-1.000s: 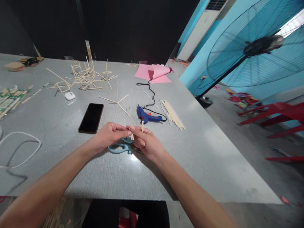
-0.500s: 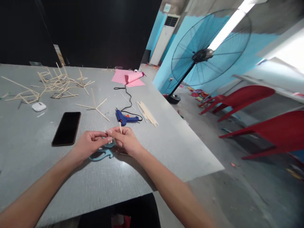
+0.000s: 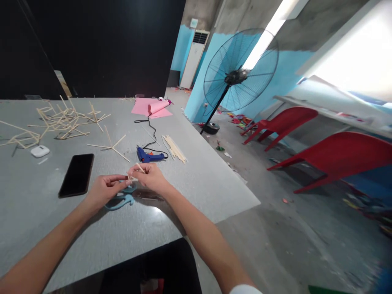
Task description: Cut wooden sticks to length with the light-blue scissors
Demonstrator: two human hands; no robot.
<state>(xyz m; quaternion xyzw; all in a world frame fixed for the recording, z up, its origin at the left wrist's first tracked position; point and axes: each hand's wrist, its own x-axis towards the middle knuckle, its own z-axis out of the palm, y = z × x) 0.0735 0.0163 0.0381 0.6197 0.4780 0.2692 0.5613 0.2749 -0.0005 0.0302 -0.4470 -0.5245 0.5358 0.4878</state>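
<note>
My left hand [image 3: 105, 188] and my right hand [image 3: 150, 177] meet just above the grey table [image 3: 199, 179], fingertips pinched together on short wooden sticks [image 3: 136, 171]. One stick end pokes up from my right fingers. Teal-handled scissors [image 3: 121, 200] lie on the table right under my hands. A blue glue gun [image 3: 147, 156] with a black cord lies a little beyond my right hand, beside a loose bundle of sticks [image 3: 175, 148].
A black phone [image 3: 76, 174] lies left of my hands, a white earbud case [image 3: 39, 151] farther left. Glued stick frames [image 3: 65, 118] and pink paper [image 3: 150, 108] are at the back. Off the table's right edge stand a floor fan [image 3: 235, 77] and red chairs [image 3: 333, 157].
My view has swung to the right, so the table and my hands now sit further left. My hands stay together on the sticks; the upright stick in my right fingers has tilted.
</note>
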